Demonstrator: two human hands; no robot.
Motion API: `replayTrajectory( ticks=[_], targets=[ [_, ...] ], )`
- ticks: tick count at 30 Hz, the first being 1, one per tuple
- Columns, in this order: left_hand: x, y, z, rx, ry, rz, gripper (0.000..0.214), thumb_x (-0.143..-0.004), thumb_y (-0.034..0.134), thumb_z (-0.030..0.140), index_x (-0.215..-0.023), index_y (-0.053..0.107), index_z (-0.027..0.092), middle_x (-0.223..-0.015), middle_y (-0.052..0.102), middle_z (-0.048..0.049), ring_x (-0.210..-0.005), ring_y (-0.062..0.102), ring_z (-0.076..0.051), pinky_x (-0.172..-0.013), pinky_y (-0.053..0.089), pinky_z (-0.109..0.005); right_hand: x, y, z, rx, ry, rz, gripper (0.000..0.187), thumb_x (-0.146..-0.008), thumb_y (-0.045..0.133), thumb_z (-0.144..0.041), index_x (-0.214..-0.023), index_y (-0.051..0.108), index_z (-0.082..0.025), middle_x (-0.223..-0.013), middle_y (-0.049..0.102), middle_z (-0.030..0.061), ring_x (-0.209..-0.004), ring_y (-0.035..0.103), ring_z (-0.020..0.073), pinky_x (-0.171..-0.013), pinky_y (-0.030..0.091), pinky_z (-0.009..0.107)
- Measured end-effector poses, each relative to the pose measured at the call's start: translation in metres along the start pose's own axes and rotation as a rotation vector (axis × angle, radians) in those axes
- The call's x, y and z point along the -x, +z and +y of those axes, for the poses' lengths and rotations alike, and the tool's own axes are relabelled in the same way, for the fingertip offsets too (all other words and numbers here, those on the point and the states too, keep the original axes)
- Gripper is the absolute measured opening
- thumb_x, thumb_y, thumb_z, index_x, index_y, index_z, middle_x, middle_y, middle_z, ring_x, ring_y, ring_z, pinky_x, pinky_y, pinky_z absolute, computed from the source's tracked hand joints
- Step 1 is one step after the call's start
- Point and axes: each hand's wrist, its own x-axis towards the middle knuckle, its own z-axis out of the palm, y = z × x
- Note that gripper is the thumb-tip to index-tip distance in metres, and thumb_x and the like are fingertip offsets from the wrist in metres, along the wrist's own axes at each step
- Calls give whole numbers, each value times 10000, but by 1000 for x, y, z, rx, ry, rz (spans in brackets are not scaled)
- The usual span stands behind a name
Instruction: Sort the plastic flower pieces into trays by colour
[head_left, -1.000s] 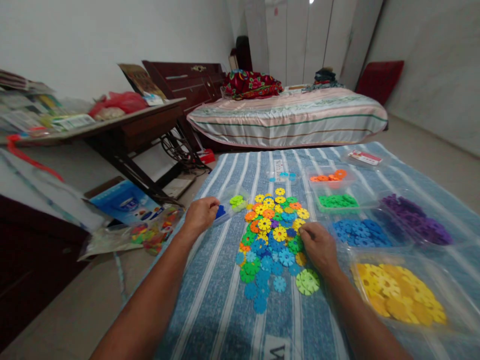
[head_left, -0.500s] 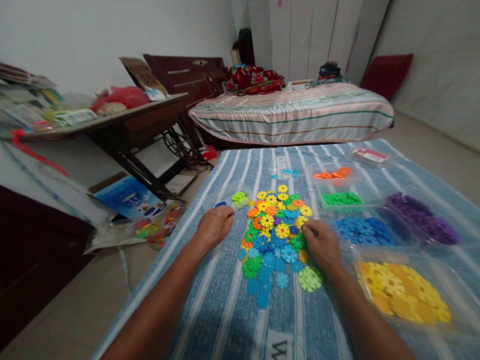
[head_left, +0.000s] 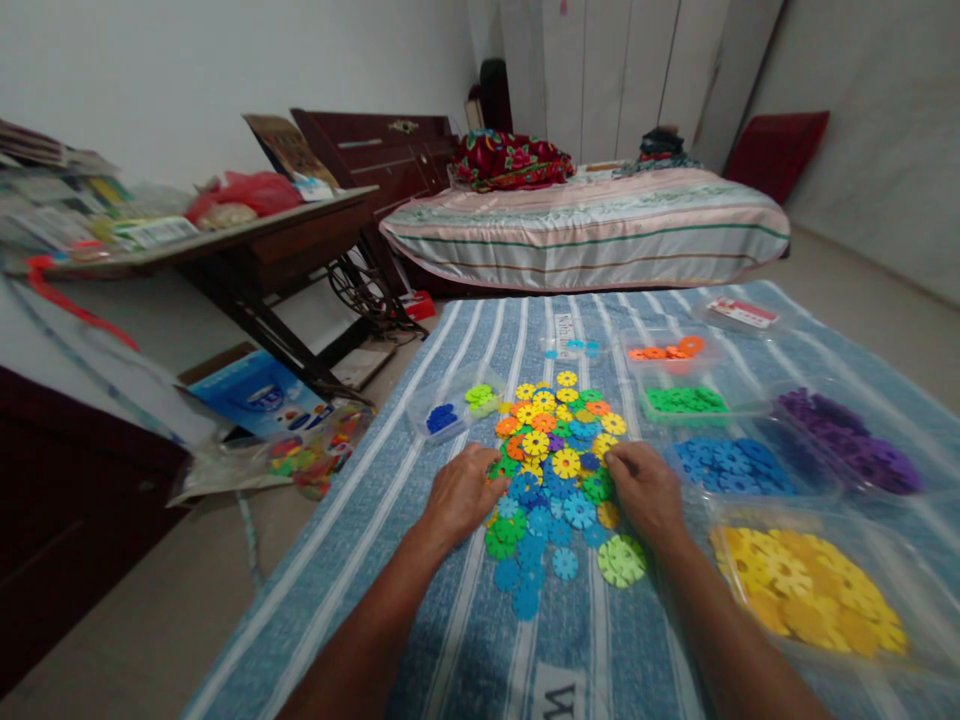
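A loose pile of notched, flower-shaped plastic discs (head_left: 566,462) in yellow, orange, green and several blues lies on a blue striped cloth (head_left: 420,600). My left hand (head_left: 466,490) is at the pile's left edge, its fingers curled together over green and orange discs; whatever they grip is hidden. At the right edge is my right hand (head_left: 646,488), thumb and fingers pinched close to a yellow disc (head_left: 604,444); I cannot make out what is between them. A larger light green disc (head_left: 622,560) lies below it. Left of the pile, a clear tray (head_left: 429,386) holds dark blue and lime discs.
Clear trays to the right hold yellow discs (head_left: 810,590), blue discs (head_left: 731,466), purple discs (head_left: 847,440), green discs (head_left: 686,400) and orange discs (head_left: 667,350). Light blue discs (head_left: 577,346) sit at the back. Beyond are a bed (head_left: 585,230) and a cluttered sewing table (head_left: 300,212).
My left hand has moved right, from beside the clear tray to the pile's left edge, uncovering the dark blue discs. My right hand has stayed almost in place.
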Motion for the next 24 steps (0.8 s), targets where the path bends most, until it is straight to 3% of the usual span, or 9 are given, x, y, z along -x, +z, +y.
replayTrajectory(
  ticks=[7,13,24],
  targets=[
    [-3,5,-3,0,54,-4,253,-812,555,315,-1013,632,183,-941,629,-50,-862,603,-199,-717,435,-276,-2,1,2,-1,2,-18,222,-821,471,-315,-754,648,-198,-795,638,37,-802,577,200,-762,421,316],
    [-7,5,-2,13,18,10,281,-792,557,320,-1012,649,172,-931,642,-58,-826,620,-202,-714,449,-283,-4,2,1,-2,11,-23,219,-826,472,-300,-739,644,-196,-768,630,36,-775,567,192,-729,419,302],
    [-3,-1,6,110,15,89,255,-718,630,348,-913,684,193,-870,686,-58,-754,620,-222,-688,464,-332,-5,4,2,1,7,-15,193,-812,474,-270,-741,643,-210,-778,635,31,-788,562,191,-739,414,300]
  ],
)
